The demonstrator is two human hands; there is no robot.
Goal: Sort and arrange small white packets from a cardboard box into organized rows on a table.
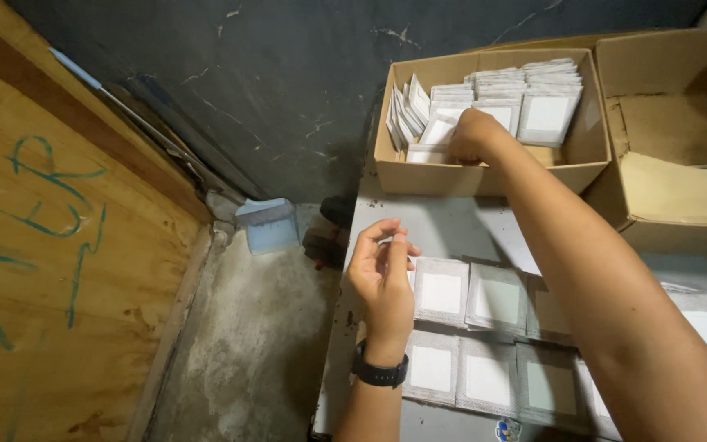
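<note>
Cardboard box at desk's far end holds stacked white packets — right hand closed on one inside. Left hand loosely curled, apparently empty. Packets look light, thin, floppy — pinch edge.

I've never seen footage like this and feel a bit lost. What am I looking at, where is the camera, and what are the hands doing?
This is a single picture from a camera worn on a person's head, looking down at their own two bare hands. No machine is involved. The right hand reaches into an open cardboard box packed with small flat packets, grey-edged with white middles, and rests on them; whether it grips one cannot be seen. The left hand, with a black watch on the wrist, hovers with curled fingers beside rows of the same packets laid flat on a grey table. A second, mostly empty box sits to the right.
</note>
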